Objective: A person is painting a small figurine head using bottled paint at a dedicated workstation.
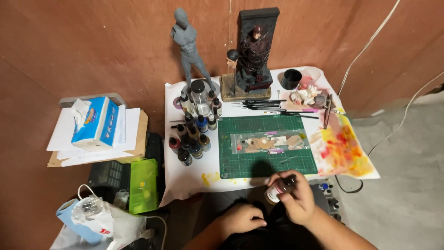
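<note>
Surface [194, 178], paper-covered, set in a corner of reddish-brown walls, grey floor at 3 o'clock. Centre: green cutting mat [267, 147]; at 9 o'clock of it, a cluster of dark paint bottles [192, 134]; at 12 o'clock, brushes [273, 107], a grey figure [188, 46] and a dark statue [255, 51]. Far left, a blue-and-white tissue box [92, 122] on stacked papers; below it a lime-green case [143, 185]. Right hand [296, 196] closed around a small white-labelled paint bottle [277, 189] at the mat's 6 o'clock edge. Left hand [240, 218] loosely curled, holding nothing, at 7 o'clock of the bottle.
</note>
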